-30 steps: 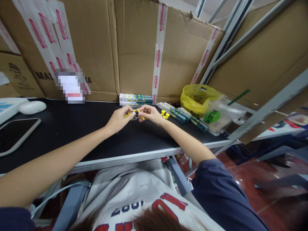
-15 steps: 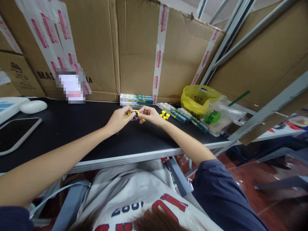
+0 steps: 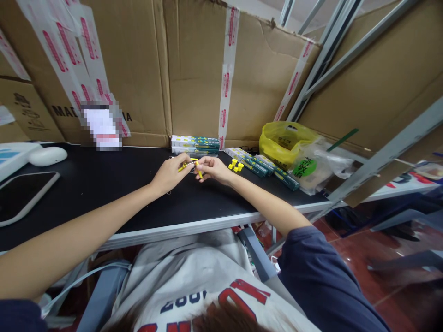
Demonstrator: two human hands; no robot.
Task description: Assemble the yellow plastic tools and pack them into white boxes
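My left hand [image 3: 174, 171] is closed on a thin yellow piece [image 3: 182, 167] with a fine metal part at its tip; its exact kind is too small to make out. Pinched in my right hand [image 3: 212, 169] is a small yellow plastic piece [image 3: 200, 170], pointing down from the fingertips. The two hands meet above the black tabletop [image 3: 138, 184], their pieces touching or nearly so. Just right of my right hand stand several small yellow spool-shaped pieces [image 3: 235, 164]. More thin wire and yellow bits lie behind the fingers, partly hidden.
Green-and-white boxes [image 3: 194, 144] are stacked at the back, with more boxes [image 3: 259, 165] to the right. Beyond them sit a yellow plastic bag [image 3: 285, 143] and a clear bag [image 3: 309, 173]. A phone [image 3: 26, 196] lies at left. A cardboard wall [image 3: 197, 83] closes off the back.
The yellow piece in my right hand has turned to point more downward, and the right fingers have shifted slightly. My left hand holds nearly the same place.
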